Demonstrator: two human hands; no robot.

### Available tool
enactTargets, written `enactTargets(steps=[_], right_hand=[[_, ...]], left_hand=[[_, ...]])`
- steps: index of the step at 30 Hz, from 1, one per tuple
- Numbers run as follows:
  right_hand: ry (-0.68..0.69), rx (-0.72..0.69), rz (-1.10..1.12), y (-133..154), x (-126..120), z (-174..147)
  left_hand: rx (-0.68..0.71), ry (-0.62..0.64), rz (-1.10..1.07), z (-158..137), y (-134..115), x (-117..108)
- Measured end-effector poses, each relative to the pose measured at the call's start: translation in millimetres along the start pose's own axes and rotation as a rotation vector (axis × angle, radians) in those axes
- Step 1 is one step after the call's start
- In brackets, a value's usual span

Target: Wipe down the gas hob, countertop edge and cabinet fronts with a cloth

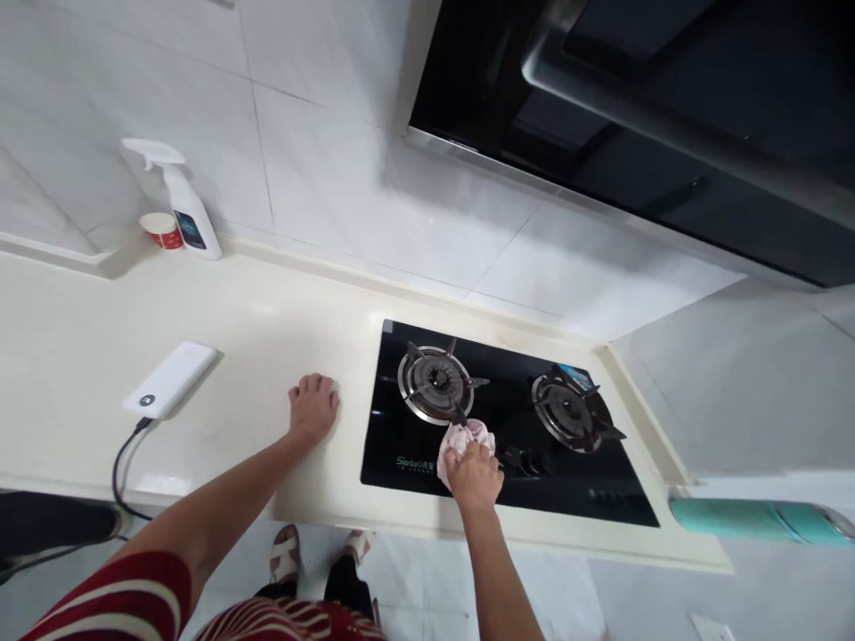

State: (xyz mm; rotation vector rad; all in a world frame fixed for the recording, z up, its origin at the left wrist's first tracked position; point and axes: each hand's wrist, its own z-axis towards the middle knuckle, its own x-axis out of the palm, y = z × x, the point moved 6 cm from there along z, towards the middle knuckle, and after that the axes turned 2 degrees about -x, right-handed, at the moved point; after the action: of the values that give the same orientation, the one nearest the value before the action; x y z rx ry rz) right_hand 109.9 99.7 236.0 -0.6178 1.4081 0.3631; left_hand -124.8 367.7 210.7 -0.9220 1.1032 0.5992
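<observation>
A pale pink cloth [454, 442] lies bunched under my right hand [476, 478], whose fingers are closed on it. They press it against the black glass gas stove [407, 441], near its front edge. Just behind the cloth is the left burner [437, 383] with its pan support; the stove knobs [525, 461] sit right beside my right hand. My left hand [313, 409] rests on the cream countertop [267, 356] to the left of the stove, fingers slightly bent and holding nothing.
A white power bank [172, 378] with a dark cable lies left of my left hand. In the back corner stand a white spray bottle [191, 209] and a red-and-white paper cup [162, 230]. The range hood [601, 169] overhangs the right burner [567, 409]. A teal cylinder [754, 519] is at right.
</observation>
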Motion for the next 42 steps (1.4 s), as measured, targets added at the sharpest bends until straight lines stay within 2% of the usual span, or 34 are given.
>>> enactTargets(steps=[5, 10, 15, 17, 19, 20, 22, 24, 25, 28, 29, 31, 32, 34, 35, 38, 42], right_hand=[[-0.006, 0.006, 0.059, 29, -8, -27], [0.0, -0.063, 0.234, 82, -24, -49], [0.007, -0.323, 0.493, 148, -36, -91], [0.017, -0.442, 0.661, 169, -39, -117], [0.041, -0.534, 0.897, 177, -41, -142], [0.063, -0.534, 1.031, 173, -40, -151], [0.128, -0.414, 1.266, 146, -33, -162], [0.169, -0.196, 1.369, 91, -22, -159], [0.152, -0.119, 1.35, 57, -18, -153], [-0.098, -0.01, 1.052, -50, -14, -115], [-0.131, 0.043, 0.906, -78, -9, -100], [-0.055, 0.264, 0.659, -114, 12, -74], [-0.017, 0.363, 0.571, -120, 21, -67], [0.021, 0.458, 0.446, -105, 30, -65], [0.019, 0.441, 0.397, -87, 31, -69], [0.029, 0.254, 0.297, -10, 20, -93], [0.053, -0.097, 0.471, 100, -5, -132]], left_hand=[[0.014, -0.016, -0.042, -1, -2, -1], [0.04, -0.04, -0.118, -3, -1, -6], [0.02, -0.042, -0.214, -2, 6, -9], [0.026, -0.037, -0.252, -2, 11, -15], [0.06, -0.028, -0.284, -8, 18, -25], [0.085, -0.026, -0.298, -13, 22, -31], [0.138, -0.04, -0.328, -28, 35, -44], [0.179, -0.061, -0.358, -49, 49, -52], [0.193, -0.067, -0.369, -59, 56, -54], [0.204, -0.046, -0.353, -87, 72, -51], [0.211, -0.026, -0.336, -93, 74, -49], [0.237, 0.018, -0.306, -101, 76, -44], [0.25, 0.033, -0.298, -102, 76, -42], [0.257, 0.033, -0.297, -102, 76, -43], [0.254, 0.027, -0.298, -101, 75, -44], [0.251, 0.028, -0.28, -98, 72, -47], [0.276, 0.038, -0.224, -97, 69, -45]])
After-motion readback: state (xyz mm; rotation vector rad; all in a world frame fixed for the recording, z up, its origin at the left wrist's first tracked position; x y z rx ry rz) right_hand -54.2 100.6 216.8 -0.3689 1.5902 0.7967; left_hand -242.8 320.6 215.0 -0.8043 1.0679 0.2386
